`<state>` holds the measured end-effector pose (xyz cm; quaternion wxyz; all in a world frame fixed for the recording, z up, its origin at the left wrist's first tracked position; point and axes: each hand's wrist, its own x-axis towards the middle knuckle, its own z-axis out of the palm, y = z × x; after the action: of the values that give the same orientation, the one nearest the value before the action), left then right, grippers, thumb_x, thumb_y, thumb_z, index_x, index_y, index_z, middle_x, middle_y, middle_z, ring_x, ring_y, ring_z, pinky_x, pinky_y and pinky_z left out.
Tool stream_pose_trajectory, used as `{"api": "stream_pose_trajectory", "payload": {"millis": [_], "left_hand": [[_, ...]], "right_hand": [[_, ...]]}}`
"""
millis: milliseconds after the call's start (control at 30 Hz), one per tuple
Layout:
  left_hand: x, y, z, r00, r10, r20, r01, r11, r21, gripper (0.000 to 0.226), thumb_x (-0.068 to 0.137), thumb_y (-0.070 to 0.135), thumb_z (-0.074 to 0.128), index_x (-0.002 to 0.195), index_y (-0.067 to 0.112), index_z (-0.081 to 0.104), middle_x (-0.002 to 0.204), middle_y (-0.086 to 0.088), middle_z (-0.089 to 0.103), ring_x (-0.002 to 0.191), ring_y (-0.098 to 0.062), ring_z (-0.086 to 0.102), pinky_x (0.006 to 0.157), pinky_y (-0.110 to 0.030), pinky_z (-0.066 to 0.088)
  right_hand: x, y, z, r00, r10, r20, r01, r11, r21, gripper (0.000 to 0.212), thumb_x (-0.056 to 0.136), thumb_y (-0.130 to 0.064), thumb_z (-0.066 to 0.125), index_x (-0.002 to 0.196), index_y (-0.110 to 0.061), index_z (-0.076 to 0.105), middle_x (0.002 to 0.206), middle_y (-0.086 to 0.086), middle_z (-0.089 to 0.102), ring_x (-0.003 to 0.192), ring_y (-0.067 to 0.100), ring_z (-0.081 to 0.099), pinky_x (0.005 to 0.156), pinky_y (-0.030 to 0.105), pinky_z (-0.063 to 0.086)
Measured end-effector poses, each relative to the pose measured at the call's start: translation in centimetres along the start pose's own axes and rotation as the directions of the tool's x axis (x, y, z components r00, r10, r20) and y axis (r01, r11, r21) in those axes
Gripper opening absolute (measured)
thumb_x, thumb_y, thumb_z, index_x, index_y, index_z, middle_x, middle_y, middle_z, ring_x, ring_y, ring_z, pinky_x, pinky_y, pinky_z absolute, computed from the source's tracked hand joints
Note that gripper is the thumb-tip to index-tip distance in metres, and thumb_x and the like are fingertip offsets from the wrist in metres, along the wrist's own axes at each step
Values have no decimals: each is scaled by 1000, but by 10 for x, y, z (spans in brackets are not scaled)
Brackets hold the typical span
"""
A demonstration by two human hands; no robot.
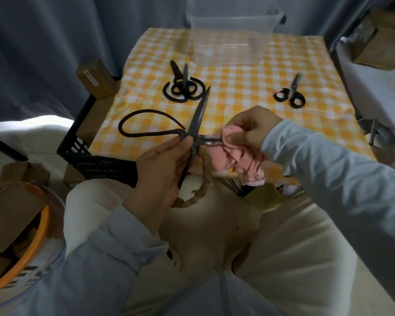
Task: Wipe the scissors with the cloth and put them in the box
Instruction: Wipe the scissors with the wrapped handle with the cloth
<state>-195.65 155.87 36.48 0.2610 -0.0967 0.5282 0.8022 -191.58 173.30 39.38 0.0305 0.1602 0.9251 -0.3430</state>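
Our left hand (162,165) grips the large, dark iron scissors with looped handles (198,115) at the pivot, blades spread. Our right hand (249,133) pinches one blade inside the soft, crumpled pink cloth (237,160); we judge wiping underway. On the yellow-checked tablecloth (237,87), nested matte black scissors (180,85), then the clear plastic box (196,42), apparently empty, then small black-handled scissors (290,94): all placing remains.
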Motion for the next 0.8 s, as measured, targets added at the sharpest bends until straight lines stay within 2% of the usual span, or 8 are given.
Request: {"api": "stream_pose_trajectory", "payload": {"millis": [133, 267, 433, 533, 700, 800], "left_hand": [[2, 1, 1, 1000, 30, -11, -30, 1000, 2, 10, 81, 1, 67, 91, 2, 68, 65, -2, 72, 60, -12, 69, 57, -22, 57], [-1, 3, 2, 1000, 26, 3, -26, 1000, 11, 10, 81, 0, 66, 90, 3, 68, 65, -2, 72, 60, -12, 70, 57, -22, 57], [0, 3, -2, 1000, 16, 3, -16, 1000, -3, 17, 80, 0, 67, 96, 0, 67, 68, -4, 73, 62, -14, 70, 61, -24, 58], [0, 3, -2, 999, 42, 9, -42, 999, 6, 12, 81, 1, 66, 93, 3, 69, 68, -3, 73, 62, -13, 70, 61, -23, 58], [-5, 5, 5, 998, 50, 36, -52, 998, 36, 9, 81, 1, 66, 89, 4, 70, 69, -3, 73, 62, -13, 70, 59, -23, 57], [-6, 7, 6, 998, 47, 40, -49, 998, 44, 8, 80, -1, 66, 87, 3, 69, 65, -3, 72, 58, -12, 69, 55, -20, 55]], "right_hand": [[3, -8, 5, 999, -35, -14, 36, 996, 78, 19, 83, -14, 67, 101, -9, 69, 84, -2, 64, 81, 13, 59, 82, 25, 48], [8, -14, 8, 996, -85, 7, 84, 995, 50, 18, 84, -15, 66, 101, -9, 68, 88, 1, 64, 86, 15, 60, 83, 26, 49], [2, 1, 2, 999, -36, 4, 35, 993, 114, 19, 82, -10, 68, 101, -9, 68, 86, 2, 65, 78, 12, 60, 70, 17, 48], [1, -1, 3, 999, -43, -12, 44, 990, 134, 19, 82, -13, 68, 100, -10, 68, 89, 3, 67, 82, 15, 61, 75, 22, 51], [3, -13, 8, 991, -130, 14, 128, 988, 91, 15, 78, -20, 73, 91, -14, 68, 82, 1, 65, 83, 20, 63, 79, 29, 52], [1, -6, 3, 991, -132, 19, 129, 984, 125, 18, 73, -20, 76, 88, -17, 69, 74, -7, 65, 68, 5, 62, 71, 20, 53]]}}
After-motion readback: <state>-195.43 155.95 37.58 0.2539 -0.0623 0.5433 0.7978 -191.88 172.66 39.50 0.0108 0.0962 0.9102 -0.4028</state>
